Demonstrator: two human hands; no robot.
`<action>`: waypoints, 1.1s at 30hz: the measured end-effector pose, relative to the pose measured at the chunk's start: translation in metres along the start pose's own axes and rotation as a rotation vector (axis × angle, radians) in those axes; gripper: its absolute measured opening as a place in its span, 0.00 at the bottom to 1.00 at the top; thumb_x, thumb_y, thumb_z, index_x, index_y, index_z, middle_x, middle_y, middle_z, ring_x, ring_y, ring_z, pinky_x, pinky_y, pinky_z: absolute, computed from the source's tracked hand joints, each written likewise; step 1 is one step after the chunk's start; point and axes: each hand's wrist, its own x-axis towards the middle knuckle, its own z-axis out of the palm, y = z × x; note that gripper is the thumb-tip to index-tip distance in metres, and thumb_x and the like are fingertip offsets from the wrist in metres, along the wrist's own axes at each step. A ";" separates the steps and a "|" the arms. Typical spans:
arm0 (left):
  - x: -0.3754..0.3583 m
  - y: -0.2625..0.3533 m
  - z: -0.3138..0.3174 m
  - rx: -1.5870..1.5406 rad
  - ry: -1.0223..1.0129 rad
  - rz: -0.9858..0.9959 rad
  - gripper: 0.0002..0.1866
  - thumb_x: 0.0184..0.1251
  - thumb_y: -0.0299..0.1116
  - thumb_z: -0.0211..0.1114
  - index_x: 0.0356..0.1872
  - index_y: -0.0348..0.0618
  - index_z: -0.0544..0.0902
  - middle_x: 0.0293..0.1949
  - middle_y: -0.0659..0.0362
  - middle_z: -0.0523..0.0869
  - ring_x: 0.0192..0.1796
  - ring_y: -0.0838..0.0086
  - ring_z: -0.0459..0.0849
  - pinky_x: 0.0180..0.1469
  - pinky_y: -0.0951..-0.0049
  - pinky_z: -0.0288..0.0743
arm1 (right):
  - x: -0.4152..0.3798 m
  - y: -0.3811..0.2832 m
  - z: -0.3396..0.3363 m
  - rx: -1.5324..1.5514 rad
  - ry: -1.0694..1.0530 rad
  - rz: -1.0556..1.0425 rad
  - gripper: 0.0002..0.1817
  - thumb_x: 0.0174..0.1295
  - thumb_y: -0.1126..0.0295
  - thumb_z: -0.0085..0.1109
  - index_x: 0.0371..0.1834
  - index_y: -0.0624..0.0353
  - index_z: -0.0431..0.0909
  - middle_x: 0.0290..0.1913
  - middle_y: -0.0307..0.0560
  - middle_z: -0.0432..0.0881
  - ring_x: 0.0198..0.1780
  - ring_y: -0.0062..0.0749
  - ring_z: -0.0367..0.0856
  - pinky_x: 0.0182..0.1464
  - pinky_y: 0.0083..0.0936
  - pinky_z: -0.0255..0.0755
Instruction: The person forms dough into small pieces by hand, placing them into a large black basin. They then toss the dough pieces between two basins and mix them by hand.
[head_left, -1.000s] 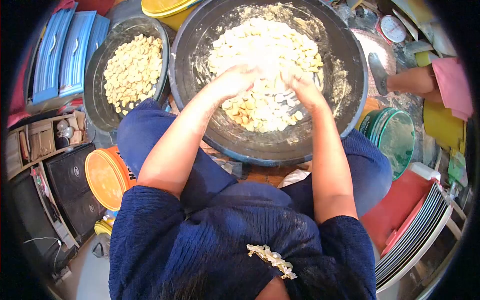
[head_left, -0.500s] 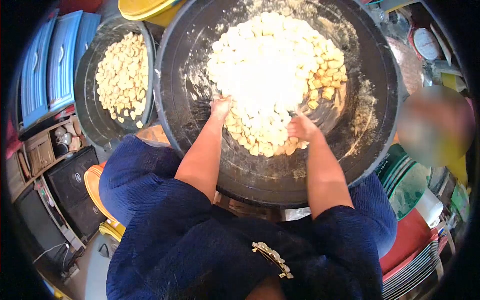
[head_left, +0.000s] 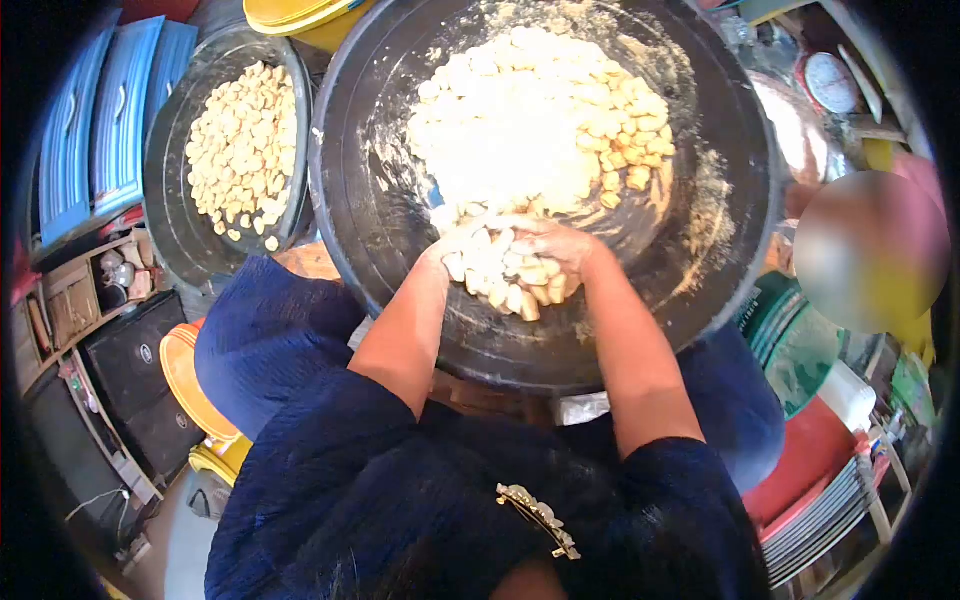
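Observation:
A large round black basin (head_left: 470,350) rests across my lap, with a heap of small, pale, flour-dusted dough pieces (head_left: 630,125) in it. Strong light washes out the middle of the heap. At its near edge my left hand (head_left: 452,243) and my right hand (head_left: 562,245) are brought together, cupped around a cluster of the pieces. Several pieces show between my palms and wrists. Both hands' fingertips are partly hidden in the glare and among the pieces. Loose flour coats the basin's inner wall.
On the left stands a smaller dark basin (head_left: 205,250) with more pieces (head_left: 245,140). A yellow tub (head_left: 290,15) is behind it. Green buckets (head_left: 800,350) and red stacked items (head_left: 810,470) stand at right, near another person (head_left: 905,190). Blue drawers (head_left: 120,120) are far left.
My hands have come together from either side of the near part of the heap, gathering pieces between them. The near pieces have drawn into a tighter cluster.

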 end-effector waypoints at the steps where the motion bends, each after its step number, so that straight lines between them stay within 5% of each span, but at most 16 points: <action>1: -0.004 0.003 0.022 0.058 -0.033 0.036 0.27 0.67 0.50 0.48 0.59 0.41 0.66 0.52 0.54 0.77 0.48 0.68 0.79 0.51 0.66 0.75 | -0.022 -0.011 0.008 -0.165 0.118 -0.025 0.32 0.51 0.68 0.62 0.61 0.55 0.64 0.51 0.43 0.74 0.47 0.29 0.75 0.48 0.23 0.71; 3: -0.017 0.014 0.068 0.185 -0.097 0.127 0.26 0.68 0.48 0.47 0.59 0.41 0.66 0.52 0.54 0.77 0.49 0.68 0.79 0.50 0.67 0.76 | -0.048 -0.029 0.025 -0.478 0.092 -0.235 0.30 0.48 0.69 0.62 0.58 0.58 0.66 0.48 0.45 0.76 0.46 0.30 0.75 0.48 0.23 0.70; 5: -0.033 0.025 0.110 0.304 -0.142 0.227 0.25 0.68 0.47 0.47 0.59 0.41 0.66 0.52 0.55 0.76 0.49 0.69 0.79 0.50 0.68 0.76 | -0.092 -0.076 0.081 -0.964 0.406 -0.012 0.28 0.45 0.70 0.64 0.53 0.61 0.69 0.45 0.47 0.77 0.44 0.29 0.75 0.47 0.22 0.70; 6: -0.041 0.030 0.129 0.354 -0.161 0.278 0.24 0.69 0.46 0.47 0.60 0.42 0.65 0.52 0.55 0.76 0.49 0.69 0.79 0.49 0.68 0.76 | -0.098 -0.076 0.080 -1.099 0.600 -0.064 0.28 0.43 0.70 0.65 0.50 0.63 0.71 0.44 0.49 0.78 0.44 0.30 0.75 0.47 0.23 0.70; 9: -0.069 0.038 0.173 0.462 -0.196 0.379 0.23 0.69 0.44 0.47 0.60 0.42 0.65 0.53 0.56 0.76 0.49 0.70 0.78 0.49 0.69 0.76 | -0.139 -0.097 0.123 -1.357 0.620 -0.154 0.28 0.44 0.68 0.65 0.52 0.62 0.71 0.45 0.51 0.77 0.46 0.31 0.75 0.49 0.24 0.69; 10: -0.074 0.038 0.178 0.471 -0.202 0.388 0.23 0.69 0.44 0.47 0.60 0.42 0.65 0.53 0.56 0.76 0.49 0.70 0.78 0.49 0.69 0.76 | -0.155 -0.093 0.143 -1.511 0.828 -0.326 0.29 0.46 0.71 0.64 0.55 0.59 0.70 0.47 0.53 0.76 0.49 0.31 0.74 0.52 0.25 0.67; 13: -0.082 0.044 0.186 0.584 -0.217 0.540 0.22 0.68 0.38 0.49 0.59 0.38 0.66 0.50 0.51 0.77 0.47 0.67 0.80 0.44 0.70 0.79 | -0.175 -0.085 0.165 -1.309 0.612 -0.522 0.30 0.46 0.75 0.63 0.56 0.59 0.69 0.50 0.55 0.75 0.53 0.31 0.72 0.55 0.25 0.66; 14: -0.083 0.046 0.189 0.621 -0.223 0.590 0.21 0.67 0.36 0.50 0.58 0.37 0.66 0.49 0.49 0.78 0.46 0.66 0.81 0.42 0.70 0.80 | -0.172 -0.078 0.170 -1.417 0.595 -0.759 0.27 0.45 0.79 0.63 0.53 0.62 0.71 0.43 0.50 0.78 0.46 0.28 0.75 0.50 0.24 0.69; 15: -0.084 0.048 0.190 0.657 -0.230 0.640 0.21 0.66 0.34 0.51 0.58 0.35 0.67 0.48 0.48 0.79 0.46 0.65 0.81 0.41 0.70 0.81 | -0.178 -0.077 0.175 -1.420 0.602 -0.769 0.27 0.45 0.79 0.63 0.53 0.62 0.71 0.43 0.50 0.78 0.46 0.28 0.75 0.50 0.24 0.69; 17: -0.124 0.053 0.221 0.558 -0.260 0.519 0.21 0.65 0.33 0.52 0.58 0.37 0.66 0.50 0.49 0.76 0.48 0.67 0.80 0.43 0.72 0.80 | -0.194 -0.081 0.201 -1.155 0.806 -0.435 0.22 0.46 0.79 0.63 0.48 0.64 0.72 0.33 0.43 0.79 0.36 0.24 0.76 0.42 0.23 0.71; 18: -0.140 0.054 0.234 0.450 -0.280 0.394 0.22 0.64 0.31 0.52 0.59 0.38 0.65 0.53 0.51 0.74 0.51 0.69 0.78 0.45 0.73 0.79 | -0.194 -0.076 0.184 -1.001 0.731 -0.548 0.18 0.48 0.75 0.64 0.43 0.65 0.73 0.25 0.38 0.77 0.29 0.18 0.74 0.35 0.19 0.69; 23: -0.147 0.054 0.239 0.216 -0.215 0.461 0.20 0.66 0.35 0.52 0.55 0.32 0.68 0.45 0.47 0.79 0.45 0.66 0.82 0.44 0.69 0.81 | -0.198 -0.073 0.173 -1.272 0.964 -0.605 0.20 0.51 0.76 0.57 0.50 0.60 0.71 0.33 0.47 0.79 0.34 0.25 0.77 0.38 0.22 0.72; 25: -0.146 0.053 0.234 0.132 -0.177 0.453 0.20 0.65 0.35 0.53 0.54 0.32 0.68 0.43 0.48 0.80 0.44 0.66 0.82 0.43 0.68 0.81 | -0.186 -0.071 0.172 -0.941 0.757 -0.822 0.16 0.54 0.81 0.53 0.48 0.63 0.68 0.38 0.44 0.76 0.36 0.20 0.74 0.38 0.17 0.71; 26: -0.146 0.052 0.230 0.157 -0.148 0.419 0.20 0.65 0.35 0.53 0.54 0.33 0.69 0.42 0.49 0.80 0.42 0.67 0.82 0.42 0.68 0.81 | -0.190 -0.075 0.180 -0.894 0.673 -0.666 0.19 0.54 0.82 0.51 0.51 0.62 0.66 0.44 0.46 0.73 0.41 0.21 0.74 0.41 0.18 0.71; 30: -0.142 0.060 0.226 0.451 -0.248 0.189 0.20 0.62 0.33 0.56 0.53 0.35 0.69 0.39 0.52 0.80 0.37 0.69 0.82 0.38 0.70 0.81 | -0.176 -0.081 0.176 -0.711 0.558 -0.765 0.21 0.52 0.84 0.49 0.52 0.63 0.67 0.42 0.45 0.76 0.39 0.24 0.75 0.41 0.20 0.73; 33: -0.140 0.047 0.234 0.366 -0.172 0.243 0.20 0.60 0.30 0.59 0.53 0.37 0.71 0.40 0.56 0.80 0.35 0.75 0.81 0.33 0.77 0.79 | -0.166 -0.081 0.171 -0.577 0.530 -0.851 0.19 0.53 0.84 0.49 0.50 0.64 0.69 0.42 0.44 0.76 0.40 0.23 0.75 0.39 0.18 0.74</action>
